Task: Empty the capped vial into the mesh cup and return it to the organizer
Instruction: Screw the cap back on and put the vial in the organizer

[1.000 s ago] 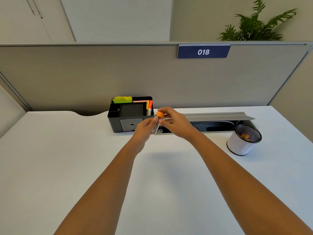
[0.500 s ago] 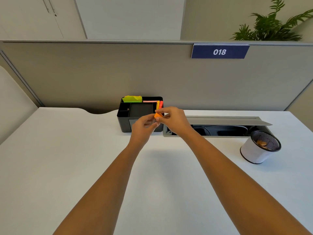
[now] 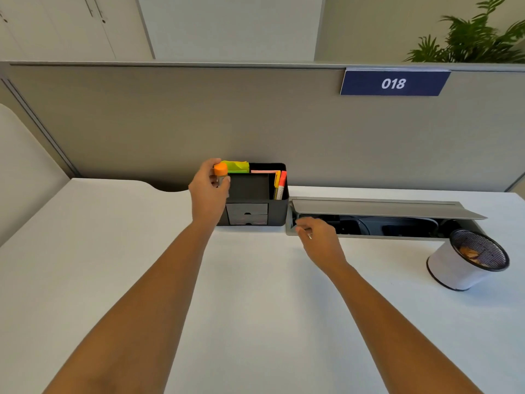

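Reaching across the white desk, your 2 bare forearms fill the lower frame. At centre right, your right hand hangs over the desk with fingers loosely curled and holding nothing, just in front of the open cable tray. Toward the right edge, the mesh cup stands tilted in view, something brownish inside. Up at centre frame, your left hand pinches the vial upright between thumb and fingers, gripping the clear body just below the orange cap, at the left end of the black organizer. Whether it sits over a compartment or beside the wall is unclear. Judging by size, the vial is light, rigid and smooth, likely slippery; hold the body, not the cap, and lower it straight.
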